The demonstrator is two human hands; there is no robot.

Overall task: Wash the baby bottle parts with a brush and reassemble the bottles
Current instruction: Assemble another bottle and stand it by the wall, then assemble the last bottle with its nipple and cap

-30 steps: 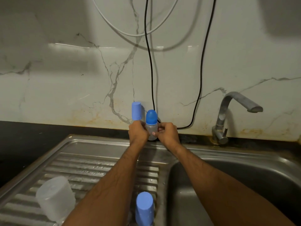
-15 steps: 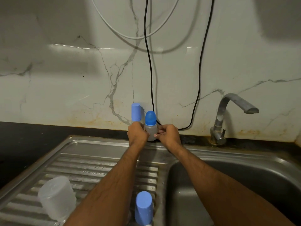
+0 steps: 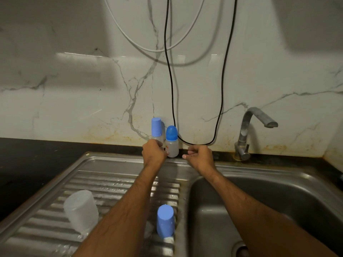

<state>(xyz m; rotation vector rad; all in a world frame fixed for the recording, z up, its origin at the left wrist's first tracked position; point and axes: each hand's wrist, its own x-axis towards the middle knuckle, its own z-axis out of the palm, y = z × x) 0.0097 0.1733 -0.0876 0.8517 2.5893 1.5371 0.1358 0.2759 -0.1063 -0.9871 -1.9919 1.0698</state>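
A: What is changed since half a second ago?

B: The right hand is drawn back from the dome-capped bottle; earlier it was pressed against that bottle's side, and a gap is now seen between them. The left hand is kept where it was.

A: How are the hands held in the head view?

B: The left hand's fingers are curled round the lower part of the tall-capped bottle, which is gripped upright. The right hand's fingers are loosely curled and nothing is held in them.

A: Where are the bottles placed?

B: Both are stood upright at twelve o'clock on the back ledge of the sink unit, against the marble wall, touching or nearly so; the dome-capped one is at three o'clock of the other. A third blue-capped bottle is stood on the ribbed drainboard at six o'clock, and a clear plastic cup is laid tilted at eight o'clock. The tap is seen at three o'clock, above the basin. A black cable and a white cable are hung down the wall.
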